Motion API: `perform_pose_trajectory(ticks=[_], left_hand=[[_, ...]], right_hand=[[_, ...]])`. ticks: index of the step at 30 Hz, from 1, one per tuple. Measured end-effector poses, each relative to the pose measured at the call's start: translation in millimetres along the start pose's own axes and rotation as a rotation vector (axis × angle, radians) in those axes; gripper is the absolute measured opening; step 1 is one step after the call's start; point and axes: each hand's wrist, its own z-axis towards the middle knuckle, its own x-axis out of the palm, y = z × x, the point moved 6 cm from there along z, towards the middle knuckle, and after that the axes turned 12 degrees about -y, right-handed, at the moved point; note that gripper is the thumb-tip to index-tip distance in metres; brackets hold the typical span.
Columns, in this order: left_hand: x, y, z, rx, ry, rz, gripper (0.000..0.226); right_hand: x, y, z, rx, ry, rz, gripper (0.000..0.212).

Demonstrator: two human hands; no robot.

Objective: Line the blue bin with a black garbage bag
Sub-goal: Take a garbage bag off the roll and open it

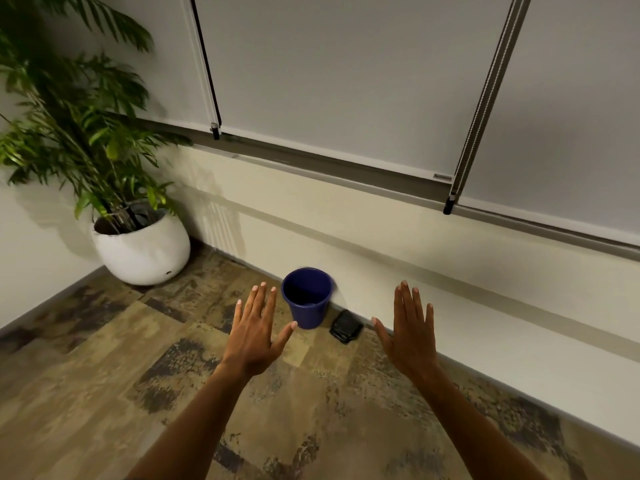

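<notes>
The round blue plastic bin (pixel 307 296) stands unlined on the patterned floor (pixel 104 375) against the wall, a folded black garbage bag (pixel 345 326) just beside it. The left hand (pixel 254 336) and right hand (pixel 410 336) hover, each grip wide and empty.

Blue bin (pixel 307 297); black folded bag (pixel 345 326); white planter (pixel 143 252); green palm (pixel 79 109); mottled brown-tan floor (pixel 104 393)

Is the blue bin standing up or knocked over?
Standing up. The blue bin sits on the floor with its round opening facing up, and no bag lines it yet.
</notes>
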Motion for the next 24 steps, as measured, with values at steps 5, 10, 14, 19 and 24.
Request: perform_pose_trajectory(ticks=[5,10,14,19,24], left_hand=[[40,13,38,-0.013,0.033,-0.015,0.086],[87,38,101,0.024,0.047,-0.055,0.085],[127,69,181,0.065,0.068,-0.079,0.085],[165,110,265,0.094,0.118,-0.131,0.085],[194,157,337,0.114,0.162,-0.162,0.087]], right_hand=[[37,-1,38,0.017,0.011,-0.016,0.084],[85,10,90,0.038,0.046,-0.036,0.082],[122,33,152,0.060,0.049,-0.067,0.082],[176,63,220,0.099,0.115,-0.118,0.081],[223,86,278,0.143,0.121,-0.114,0.081]])
